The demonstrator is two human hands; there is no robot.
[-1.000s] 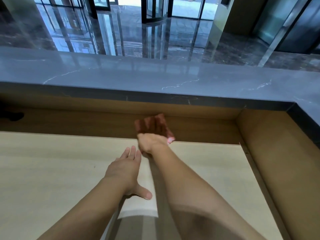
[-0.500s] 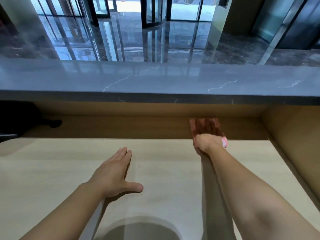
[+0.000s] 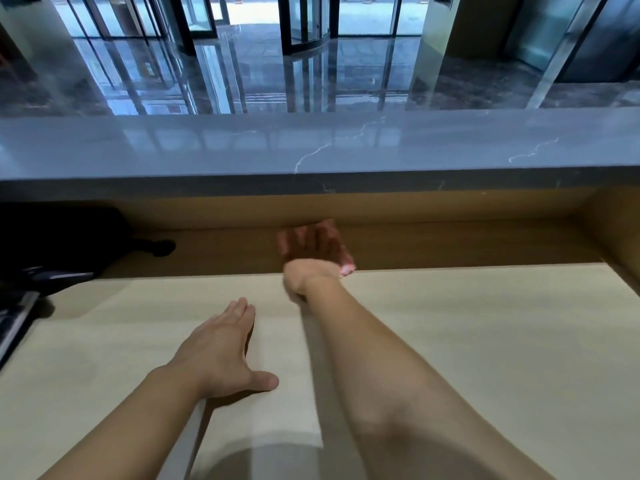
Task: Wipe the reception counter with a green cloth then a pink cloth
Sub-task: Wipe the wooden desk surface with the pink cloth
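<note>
Right hand (image 3: 313,261): bent up at the wrist, fingers (image 3: 311,239) seemingly spread flat, pressing a soft pink cloth (image 3: 347,270) against the brown wooden back panel (image 3: 467,244). Blurred and in shadow, so no curl or pinch made out. Cloth mostly hidden under palm and fingers, one paler corner poking out at the hand's right side. Left hand (image 3: 221,351): palm down, fingers straight and together, thumb out, holding nothing, resting on the pale wooden desk surface (image 3: 485,358), nearer the body than the right hand and to its left. Above and beyond the right hand: long grey veined stone counter top (image 3: 207,150), untouched by either hand. Far to the left of the left hand: dark bulky object (image 3: 59,237), not identifiable. Green cloth: not in view. Judgement: pink cloth in use, hence probably second stage, green pass presumably finished. Remaining: rest of the pink pass. Share of panel, desk and stone top already covered not readable here, no streaks or damp marks visible.
</note>
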